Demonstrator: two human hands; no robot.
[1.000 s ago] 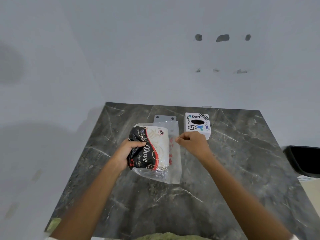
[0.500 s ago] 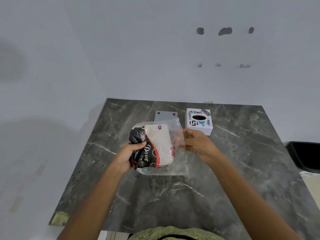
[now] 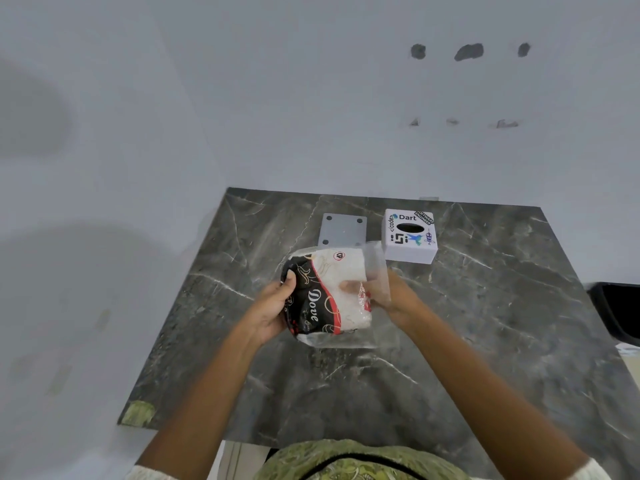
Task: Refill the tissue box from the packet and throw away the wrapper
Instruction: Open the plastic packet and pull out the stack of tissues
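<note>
A tissue packet [image 3: 329, 292] in clear plastic with a black and red "Dove" print is lifted just above the dark marble table [image 3: 485, 323]. My left hand [image 3: 273, 306] grips its black left end, thumb on top. My right hand [image 3: 388, 294] is pushed into the open clear right end of the wrapper, fingers on the white tissues inside. The white tissue box [image 3: 410, 237], cube-shaped with stickers and a dark oval slot on top, stands just beyond the packet at the back of the table.
A flat grey plate with holes [image 3: 343, 230] lies left of the box, behind the packet. A black bin [image 3: 620, 310] stands off the table's right edge. White walls close the back and left.
The packet has been lifted and drawn nearer. My right hand has gone from pinching the wrapper's clear edge to reaching inside the wrapper onto the tissues.
</note>
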